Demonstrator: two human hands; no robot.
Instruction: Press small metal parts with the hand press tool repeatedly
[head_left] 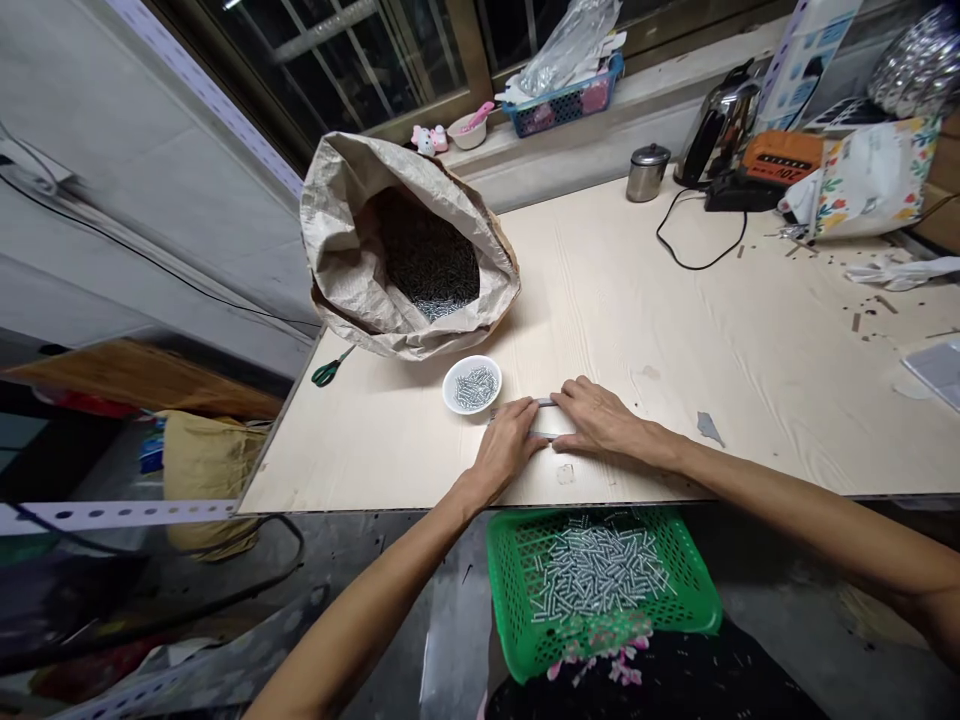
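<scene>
On the pale table top, my left hand (510, 440) and my right hand (596, 418) face each other a short gap apart. Both have bent fingers closed about the ends of two thin grey strips (544, 436), which run between them, one behind the other. The fingers cover the strips' ends, so I cannot tell whether they form one piece. Just behind my left hand stands a white bowl (448, 390) of small silvery screw-like pieces (475, 388). Below the table's front edge, a green plastic basket (510, 600) holds many similar metal pieces (600, 570).
A large open sack (337, 240) with dark and silvery small pieces inside stands at the back left. Green-handled scissors (325, 374) lie by the left edge. Farther right are a lidded metal canister (647, 172), a kettle (718, 120), a cable (697, 267) and a grey scrap (708, 427).
</scene>
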